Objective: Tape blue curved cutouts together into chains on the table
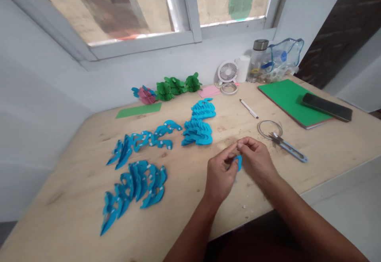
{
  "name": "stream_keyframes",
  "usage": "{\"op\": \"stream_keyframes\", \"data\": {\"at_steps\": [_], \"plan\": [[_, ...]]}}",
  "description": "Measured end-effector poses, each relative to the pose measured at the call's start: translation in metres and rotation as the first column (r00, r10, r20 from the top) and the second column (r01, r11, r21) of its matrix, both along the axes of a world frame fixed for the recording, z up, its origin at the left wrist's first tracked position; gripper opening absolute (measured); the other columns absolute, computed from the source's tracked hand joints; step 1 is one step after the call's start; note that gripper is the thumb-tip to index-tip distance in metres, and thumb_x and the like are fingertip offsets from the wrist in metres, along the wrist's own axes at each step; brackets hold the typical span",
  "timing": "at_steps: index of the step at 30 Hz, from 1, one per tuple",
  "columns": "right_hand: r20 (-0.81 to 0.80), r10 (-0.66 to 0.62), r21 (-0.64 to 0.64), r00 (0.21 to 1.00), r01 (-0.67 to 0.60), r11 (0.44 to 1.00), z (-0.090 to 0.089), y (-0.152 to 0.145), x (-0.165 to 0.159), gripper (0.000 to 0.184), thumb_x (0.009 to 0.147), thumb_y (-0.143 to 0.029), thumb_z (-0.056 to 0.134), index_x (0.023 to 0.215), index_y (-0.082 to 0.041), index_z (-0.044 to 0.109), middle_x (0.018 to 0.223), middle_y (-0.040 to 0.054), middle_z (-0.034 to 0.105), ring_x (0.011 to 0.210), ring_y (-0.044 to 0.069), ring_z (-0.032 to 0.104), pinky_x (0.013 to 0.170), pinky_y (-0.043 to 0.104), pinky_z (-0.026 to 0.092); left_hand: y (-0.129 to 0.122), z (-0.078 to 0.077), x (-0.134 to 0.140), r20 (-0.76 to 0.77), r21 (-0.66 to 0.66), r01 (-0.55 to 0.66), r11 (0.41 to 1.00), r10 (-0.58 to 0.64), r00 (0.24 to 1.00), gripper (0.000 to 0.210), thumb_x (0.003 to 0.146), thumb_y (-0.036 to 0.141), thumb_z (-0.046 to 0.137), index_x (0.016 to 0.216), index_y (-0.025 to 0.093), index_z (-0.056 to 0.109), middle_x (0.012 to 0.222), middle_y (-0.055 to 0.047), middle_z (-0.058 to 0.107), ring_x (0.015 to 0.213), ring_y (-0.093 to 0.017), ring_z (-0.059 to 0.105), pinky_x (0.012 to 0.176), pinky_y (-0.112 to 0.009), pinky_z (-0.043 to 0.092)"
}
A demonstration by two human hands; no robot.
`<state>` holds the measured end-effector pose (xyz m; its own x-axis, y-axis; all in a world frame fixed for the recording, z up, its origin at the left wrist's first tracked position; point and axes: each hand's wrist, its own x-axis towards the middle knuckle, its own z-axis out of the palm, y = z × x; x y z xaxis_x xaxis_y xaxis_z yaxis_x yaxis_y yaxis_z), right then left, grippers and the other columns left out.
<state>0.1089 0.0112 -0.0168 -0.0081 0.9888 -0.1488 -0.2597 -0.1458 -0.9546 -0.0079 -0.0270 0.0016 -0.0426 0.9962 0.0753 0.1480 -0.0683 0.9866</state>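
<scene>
My left hand (pixel 220 171) is closed on a small blue paper piece (pixel 239 163), its edge showing beside the thumb. With fingertips pinched together, my right hand (pixel 256 155) meets the left fingers just above that piece; anything between them is too small to make out. Left of my hands, wavy-edged folded blue paper cutouts (pixel 198 133) lie stacked. Farther left are two rows of similar cutouts, an upper row (pixel 144 138) and a lower row (pixel 139 178), many bearing small white tabs. A utility cutter (pixel 288 148) rests right of my right hand, over a ring of tape (pixel 262 129).
Along the wall stand green paper flowers (pixel 175 85), a pink and blue one (pixel 147 94), a small fan (pixel 228 71) and a glass bottle (pixel 255 62). A pen (pixel 249 108), green folder (pixel 293 101) and phone (pixel 326 107) occupy the right; a green strip (pixel 139 110) lies left.
</scene>
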Motion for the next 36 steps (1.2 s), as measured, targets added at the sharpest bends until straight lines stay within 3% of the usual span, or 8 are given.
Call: {"op": "stream_keyframes", "data": {"at_steps": [6, 10, 14, 19, 36], "plan": [[0.033, -0.05, 0.005, 0.998, 0.05, 0.999, 0.006, 0.0, -0.002, 0.02, 0.062, -0.033, 0.074, 0.064, -0.019, 0.06, 0.059, -0.0031, 0.057, 0.057, 0.012, 0.048, 0.058, 0.026, 0.037, 0.0, -0.003, 0.002, -0.116, 0.051, -0.017, 0.999, 0.023, 0.993, 0.046, 0.075, 0.009, 0.053, 0.119, 0.02, 0.062, 0.076, -0.002, 0.068, 0.069, -0.013, 0.061, 0.07, -0.025, 0.051], [0.038, -0.063, 0.031, 0.997, 0.061, 0.998, 0.008, 0.0, -0.002, 0.017, 0.061, -0.03, 0.074, 0.061, -0.018, 0.061, 0.061, -0.0023, 0.056, 0.059, 0.012, 0.047, 0.061, 0.026, 0.036, 0.003, -0.004, 0.0, 0.081, -0.066, -0.047, 0.997, 0.052, 0.995, 0.044, 0.072, 0.012, 0.058, 0.115, 0.017, 0.063, 0.071, -0.001, 0.065, 0.064, -0.012, 0.059, 0.065, -0.024, 0.05], [-0.052, -0.03, 0.018, 0.998, 0.031, 0.999, 0.003, 0.001, 0.0, 0.017, 0.063, -0.03, 0.074, 0.063, -0.019, 0.061, 0.061, -0.0027, 0.056, 0.058, 0.011, 0.046, 0.059, 0.026, 0.035, 0.004, -0.001, -0.002, 0.317, -0.204, 0.023, 0.979, 0.044, 0.948, 0.047, 0.068, 0.015, 0.063, 0.115, 0.015, 0.063, 0.065, 0.002, 0.061, 0.054, -0.008, 0.053, 0.054, -0.02, 0.046], [-0.11, -0.018, 0.016, 0.994, 0.02, 1.0, -0.001, 0.001, 0.001, 0.017, 0.064, -0.031, 0.075, 0.067, -0.02, 0.062, 0.065, -0.0022, 0.057, 0.06, 0.012, 0.047, 0.059, 0.026, 0.035, 0.003, 0.006, -0.003, 0.43, -0.26, 0.078, 0.962, 0.043, 0.902, 0.047, 0.065, 0.017, 0.066, 0.112, 0.015, 0.065, 0.063, 0.002, 0.06, 0.051, -0.007, 0.051, 0.049, -0.019, 0.042], [-0.1, 0.029, 0.006, 0.995, -0.029, 1.0, 0.0, -0.001, 0.0, 0.018, 0.066, -0.031, 0.076, 0.068, -0.019, 0.063, 0.063, -0.0029, 0.057, 0.058, 0.01, 0.048, 0.057, 0.024, 0.036, 0.001, 0.009, -0.001, 0.413, -0.243, 0.065, 0.968, 0.042, 0.91, 0.047, 0.065, 0.016, 0.065, 0.112, 0.016, 0.066, 0.063, 0.001, 0.06, 0.051, -0.007, 0.048, 0.045, -0.017, 0.038]]}}
